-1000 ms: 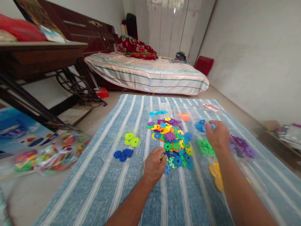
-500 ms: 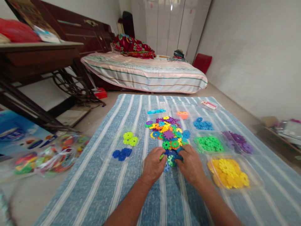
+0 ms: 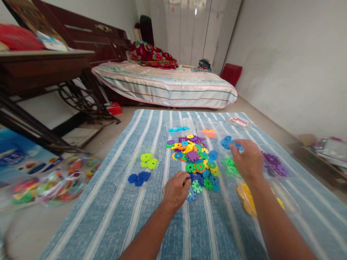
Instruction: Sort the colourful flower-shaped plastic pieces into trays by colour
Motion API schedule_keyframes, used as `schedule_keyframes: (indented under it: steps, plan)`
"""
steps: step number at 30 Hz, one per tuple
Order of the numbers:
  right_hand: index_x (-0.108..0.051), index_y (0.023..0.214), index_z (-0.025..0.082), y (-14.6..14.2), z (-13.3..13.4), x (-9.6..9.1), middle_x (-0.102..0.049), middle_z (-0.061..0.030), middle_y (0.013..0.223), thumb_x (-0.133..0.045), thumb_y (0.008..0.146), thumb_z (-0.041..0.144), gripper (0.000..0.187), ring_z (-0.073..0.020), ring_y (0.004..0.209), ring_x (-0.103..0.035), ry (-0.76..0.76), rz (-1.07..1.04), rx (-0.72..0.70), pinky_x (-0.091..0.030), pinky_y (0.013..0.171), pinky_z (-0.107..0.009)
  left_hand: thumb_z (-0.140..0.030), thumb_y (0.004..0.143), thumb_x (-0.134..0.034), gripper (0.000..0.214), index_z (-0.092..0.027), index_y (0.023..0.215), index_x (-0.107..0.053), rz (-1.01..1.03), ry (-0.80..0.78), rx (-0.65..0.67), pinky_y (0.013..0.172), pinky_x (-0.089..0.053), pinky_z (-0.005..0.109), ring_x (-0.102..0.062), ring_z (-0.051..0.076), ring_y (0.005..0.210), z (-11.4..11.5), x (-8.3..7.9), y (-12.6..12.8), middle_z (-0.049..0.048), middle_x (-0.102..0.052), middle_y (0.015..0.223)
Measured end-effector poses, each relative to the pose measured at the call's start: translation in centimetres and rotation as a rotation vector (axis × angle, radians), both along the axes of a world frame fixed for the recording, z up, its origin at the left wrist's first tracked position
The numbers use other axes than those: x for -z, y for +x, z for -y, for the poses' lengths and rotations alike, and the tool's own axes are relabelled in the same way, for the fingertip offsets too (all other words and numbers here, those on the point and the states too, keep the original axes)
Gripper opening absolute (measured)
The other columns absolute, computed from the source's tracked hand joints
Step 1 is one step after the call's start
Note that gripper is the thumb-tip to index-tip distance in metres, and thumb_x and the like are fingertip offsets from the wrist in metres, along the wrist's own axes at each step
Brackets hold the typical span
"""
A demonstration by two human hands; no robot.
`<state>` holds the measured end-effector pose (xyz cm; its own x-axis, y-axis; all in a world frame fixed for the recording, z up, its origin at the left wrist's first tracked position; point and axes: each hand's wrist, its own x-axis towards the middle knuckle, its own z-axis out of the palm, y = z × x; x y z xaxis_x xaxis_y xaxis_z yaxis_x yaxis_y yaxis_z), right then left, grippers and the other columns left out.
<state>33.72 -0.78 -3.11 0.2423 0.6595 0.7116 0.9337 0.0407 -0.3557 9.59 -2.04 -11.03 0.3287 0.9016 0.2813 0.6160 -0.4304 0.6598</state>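
A pile of colourful notched plastic discs (image 3: 193,156) lies mid-cloth. At its near left edge is my left hand (image 3: 176,189), fingers pinched together; a dark bit shows at the fingertips, too small to name. My right hand (image 3: 248,159) is over the right-hand boxes, thumb and fingers closed at the blue discs (image 3: 227,141) in their clear box. Whether it grips one of them is hidden. Beneath that hand and forearm, the green discs (image 3: 230,167) and yellow discs (image 3: 246,198) are partly covered. Purple discs (image 3: 275,164) lie in a box beyond the wrist.
At left, a clear tray holds lime discs (image 3: 148,161) and dark blue discs (image 3: 139,178). Boxes of light blue discs (image 3: 179,129) and orange discs (image 3: 208,133) stand behind the pile. A lidded clear box (image 3: 239,121) sits at the far right corner. Bagged pieces (image 3: 62,184) lie on the floor.
My right hand has moved from the pile's near edge to the right and away from me, over the blue discs' box. My left hand has stayed nearly in place.
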Motion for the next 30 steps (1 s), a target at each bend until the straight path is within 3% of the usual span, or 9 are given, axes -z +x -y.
schedule_keyframes:
  steps: [5,9,14,19,21,25,30]
  plan:
    - [-0.064,0.082,0.020,-5.0,2.9,4.0,-0.064,-0.0079,0.092,-0.049,0.084,0.027,0.017,-0.0212,0.096,-0.056,-0.186,0.030,-0.351,-0.046,0.087,-0.038,-0.020,0.081,-0.047,0.014,-0.020,0.087,-0.059,-0.011,0.001,0.019,0.070,-0.046,0.025,-0.059,0.015,0.080,0.0,-0.1,0.0,0.0031,-0.063,0.088]
    - [-0.065,0.099,0.019,-8.2,5.2,6.5,-0.055,-0.0129,0.117,-0.057,0.079,0.027,0.022,-0.0284,0.121,-0.040,-0.317,0.094,-0.413,-0.039,0.097,-0.048,-0.017,0.079,-0.048,0.018,-0.020,0.093,-0.058,-0.013,0.009,0.046,0.072,-0.047,0.026,-0.058,0.014,0.079,0.1,0.2,-0.1,0.0030,-0.062,0.094]
    - [-0.068,0.095,0.022,-8.2,6.9,7.0,-0.044,-0.0117,0.133,-0.059,0.078,0.027,0.019,-0.0318,0.129,-0.029,-0.422,0.129,-0.488,-0.036,0.098,-0.054,-0.018,0.079,-0.050,0.023,-0.020,0.101,-0.056,-0.045,0.011,0.018,0.072,-0.048,0.027,-0.057,0.013,0.076,0.2,0.4,0.0,0.0043,-0.059,0.102]
    - [-0.068,0.077,0.023,-6.7,7.6,7.3,-0.045,-0.0081,0.133,-0.061,0.077,0.033,0.013,-0.0303,0.129,-0.030,-0.343,0.084,-0.597,-0.035,0.100,-0.052,-0.026,0.082,-0.048,0.022,-0.020,0.102,-0.057,-0.207,0.005,-0.064,0.069,-0.048,0.027,-0.057,0.014,0.076,0.8,-0.3,0.6,0.0051,-0.056,0.097]
    - [-0.066,0.072,0.022,-6.2,7.1,7.5,-0.052,-0.0084,0.125,-0.059,0.079,0.033,0.015,-0.0273,0.125,-0.037,-0.268,0.034,-0.564,-0.036,0.100,-0.049,-0.031,0.084,-0.048,0.022,-0.019,0.100,-0.057,-0.275,-0.013,-0.088,0.070,-0.047,0.027,-0.057,0.015,0.077,0.9,-0.7,0.9,0.0049,-0.055,0.094]
    - [-0.064,0.076,0.020,-5.6,4.5,8.0,-0.061,-0.0096,0.101,-0.050,0.085,0.028,0.018,-0.0209,0.106,-0.052,-0.123,-0.132,-0.368,-0.042,0.095,-0.042,-0.041,0.084,-0.049,0.028,-0.019,0.098,-0.058,-0.374,-0.047,-0.105,0.072,-0.047,0.028,-0.058,0.018,0.085,1.0,-1.3,1.4,0.0061,-0.055,0.096]
    - [-0.062,0.088,0.018,-5.9,1.4,9.4,-0.062,-0.0091,0.095,-0.044,0.085,0.027,0.021,-0.0205,0.097,-0.054,-0.106,-0.320,-0.258,-0.044,0.088,-0.041,-0.041,0.081,-0.054,0.033,-0.017,0.103,-0.057,-0.455,-0.093,-0.137,0.071,-0.047,0.030,-0.058,0.021,0.088,0.9,-2.0,2.1,0.0081,-0.054,0.100]
